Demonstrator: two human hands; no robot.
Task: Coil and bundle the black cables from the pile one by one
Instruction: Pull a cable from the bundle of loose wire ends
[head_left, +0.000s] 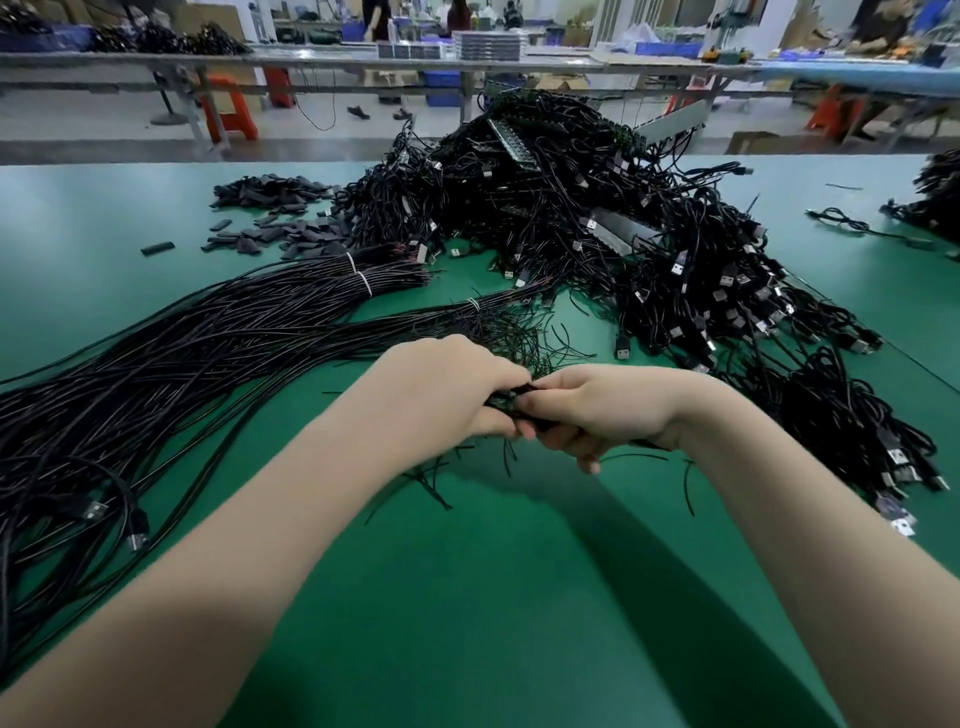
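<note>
Both my hands meet at the middle of the green table (493, 597). My left hand (441, 384) and my right hand (602, 405) are closed together on one small black cable coil (511, 402), mostly hidden by my fingers. A big tangled pile of black USB cables (571, 208) rises behind my hands. Coiled cables with USB plugs (852, 431) lie to the right. Long straight cable bundles (182, 353) tied with white bands stretch away to the left. Thin black tie wires (431, 483) are scattered under my hands.
Small dark flat pieces (275, 218) lie in heaps at the back left of the table. Another cable heap (935, 197) sits at the far right edge. Beyond the table stand long workbenches (363, 57), orange stools (228, 109) and people.
</note>
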